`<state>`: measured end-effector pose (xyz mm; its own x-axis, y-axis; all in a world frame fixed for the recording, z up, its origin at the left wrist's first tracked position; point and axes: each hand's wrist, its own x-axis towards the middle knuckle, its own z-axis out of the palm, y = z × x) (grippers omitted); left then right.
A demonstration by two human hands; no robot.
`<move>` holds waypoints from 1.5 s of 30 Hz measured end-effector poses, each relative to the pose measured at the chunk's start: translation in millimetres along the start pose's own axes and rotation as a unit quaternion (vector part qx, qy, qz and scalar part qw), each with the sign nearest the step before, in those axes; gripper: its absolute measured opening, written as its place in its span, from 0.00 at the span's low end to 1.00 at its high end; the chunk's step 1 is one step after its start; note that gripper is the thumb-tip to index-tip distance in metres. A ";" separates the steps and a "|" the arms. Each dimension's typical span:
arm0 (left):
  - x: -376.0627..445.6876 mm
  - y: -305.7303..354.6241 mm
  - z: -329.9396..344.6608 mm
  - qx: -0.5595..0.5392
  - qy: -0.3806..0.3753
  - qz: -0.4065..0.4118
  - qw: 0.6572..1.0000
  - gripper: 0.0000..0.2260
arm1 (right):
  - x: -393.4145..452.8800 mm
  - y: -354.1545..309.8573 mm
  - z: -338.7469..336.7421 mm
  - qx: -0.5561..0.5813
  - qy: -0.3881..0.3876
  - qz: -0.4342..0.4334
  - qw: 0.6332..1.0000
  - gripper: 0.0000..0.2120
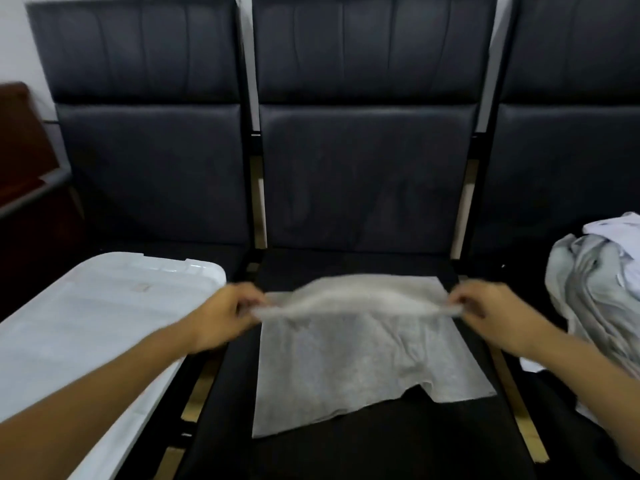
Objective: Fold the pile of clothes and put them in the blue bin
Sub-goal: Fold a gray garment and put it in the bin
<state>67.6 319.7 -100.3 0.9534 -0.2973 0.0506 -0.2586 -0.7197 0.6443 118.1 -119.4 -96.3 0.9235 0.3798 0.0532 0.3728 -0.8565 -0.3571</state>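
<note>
- Light grey shorts (356,362) spread flat on the middle black seat (381,445), leg openings toward the camera, waistband at the far edge.
- Waistband lifted off the seat and stretched sideways between both hands; that strip blurred, rest of the fabric lying on the cushion.
- Left hand (221,315) at the waistband's left corner, fingers curled and pinching the fabric; blurred, exact finger positions hard to read.
- Right hand (485,315) at the waistband's right corner, fingers curled, pinching the cloth edge; also blurred.
- Both forearms bare, reaching in from the lower corners.
- Pile of clothes (595,289) on the right-hand seat, crumpled: grey garment in front, white one on top and behind; just beside the right forearm, partly cut off by the frame edge.
- Pale plastic container with a white lid (86,327) on the left-hand seat, under and beside the left forearm; cannot tell whether this is the blue bin, only the lid surface visible.
- Row of three joined black padded chairs with tall backrests (363,168) filling the upper part of the view.
- Dark reddish-brown wooden furniture (20,143) at the far left edge, white wall behind.
</note>
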 end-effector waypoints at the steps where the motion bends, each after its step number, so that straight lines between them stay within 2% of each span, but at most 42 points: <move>1: -18.6 2.0 10.1 0.034 -0.056 -0.008 0.998 0.18 | -16.4 -0.9 7.6 -0.061 -0.053 0.015 0.997 0.19; 2: -38.7 7.0 18.7 0.088 -0.128 -0.013 0.988 0.18 | -34.6 -6.2 12.0 -0.131 -0.115 0.039 0.984 0.21; 4: -62.6 3.8 46.1 0.134 -0.241 -0.062 0.959 0.38 | -55.2 -12.5 29.6 -0.233 -0.212 0.090 0.945 0.27; 5: -71.1 3.8 58.1 0.141 -0.260 -0.077 0.952 0.43 | -62.1 -23.2 36.0 -0.260 -0.225 0.099 0.934 0.29; 6: -79.8 4.2 70.6 0.148 -0.253 -0.066 0.954 0.44 | -68.1 -41.7 39.0 -0.274 -0.214 0.089 0.933 0.29; 7: -83.8 0.3 83.7 0.164 -0.224 -0.042 0.960 0.39 | -70.1 -60.5 42.9 -0.275 -0.192 0.068 0.940 0.28; 8: -86.6 -2.6 95.4 0.181 -0.177 -0.023 0.967 0.30 | -72.8 -78.8 47.7 -0.267 -0.173 0.039 0.947 0.28; 9: -86.7 -2.6 100.6 0.194 -0.134 -0.012 0.972 0.20 | -74.3 -95.3 56.0 -0.232 -0.162 0.016 0.959 0.28; 11: -83.1 7.6 103.3 0.217 -0.075 -0.005 0.973 0.12 | -80.0 -130.4 74.0 -0.103 -0.163 -0.023 0.981 0.29; 14: -76.5 44.9 104.2 0.194 -0.090 0.034 0.976 0.14 | -82.8 -179.4 102.4 0.044 -0.206 -0.059 0.976 0.36; 15: -76.1 60.0 100.1 0.169 -0.089 0.052 0.980 0.14 | -82.1 -190.6 111.2 0.105 -0.191 -0.041 0.975 0.33; 17: -79.7 79.6 93.1 0.121 -0.091 0.038 0.988 0.04 | -78.9 -203.7 115.8 0.219 -0.129 0.022 0.967 0.19; 18: -83.6 84.8 89.8 0.087 -0.082 0.026 0.992 0.04 | -77.2 -205.7 114.7 0.241 -0.107 0.044 0.964 0.13; 20: -91.2 83.8 82.1 0.024 -0.098 -0.035 0.994 0.16 | -77.8 -200.6 109.0 0.275 -0.058 0.066 0.958 0.07; 21: -94.1 77.4 79.0 0.023 -0.124 -0.070 0.990 0.22 | -78.6 -196.0 103.2 0.309 -0.034 0.078 0.947 0.10; 22: -94.7 68.3 76.5 0.052 -0.149 -0.092 0.983 0.23 | -78.5 -191.6 97.3 0.351 -0.008 0.093 0.932 0.16; 23: -91.8 58.8 78.0 0.082 -0.158 -0.099 0.979 0.19 | -80.0 -183.5 92.2 0.395 0.008 0.109 0.912 0.19; 25: -82.1 47.1 79.9 0.056 -0.100 -0.119 0.986 0.07 | -82.4 -164.5 79.8 0.473 0.032 0.133 0.871 0.20; 27: -60.5 45.7 79.4 -0.024 -0.017 -0.132 0.991 0.04 | -82.8 -138.9 69.6 0.507 0.059 0.173 0.842 0.18; 30: -1.1 64.9 77.8 -0.104 0.089 -0.080 0.987 0.11 | -78.0 -92.7 57.2 0.490 0.121 0.233 0.831 0.17; 32: 42.8 82.8 89.0 -0.122 0.125 -0.079 0.981 0.07 | -68.2 -57.4 54.8 0.407 0.157 0.255 0.863 0.12; 33: 64.5 89.9 98.9 -0.117 0.125 -0.113 0.979 0.14 | -63.4 -38.4 55.8 0.342 0.155 0.265 0.888 0.11; 35: 98.7 94.6 122.5 -0.115 0.074 -0.211 0.968 0.30 | -58.2 -5.0 64.5 0.247 0.121 0.294 0.915 0.20; 37: 119.4 92.4 143.9 -0.086 -0.008 -0.268 0.960 0.40 | -56.8 11.6 74.4 0.248 0.078 0.327 0.908 0.29; 39: 131.2 88.6 163.0 -0.040 -0.095 -0.288 0.952 0.45 | -55.4 13.5 81.9 0.194 0.006 0.341 0.920 0.37; 40: 137.1 87.9 169.9 -0.023 -0.117 -0.289 0.950 0.43 | -52.9 15.1 86.2 0.145 -0.029 0.336 0.930 0.39; 42: 144.0 82.8 174.0 -0.026 -0.133 -0.307 0.942 0.37 | -47.8 7.4 89.8 0.099 -0.054 0.319 0.941 0.36; 45: 139.0 74.4 156.1 -0.103 -0.171 -0.326 0.924 0.32 | -38.6 -2.5 89.7 0.143 -0.065 0.300 0.941 0.14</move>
<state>156.8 126.9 -164.4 0.7815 -0.0488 -0.6220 0.4230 -0.6914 0.5856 73.5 -100.6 -181.1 0.9342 -0.0861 -0.3462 -0.2687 -0.8082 -0.5241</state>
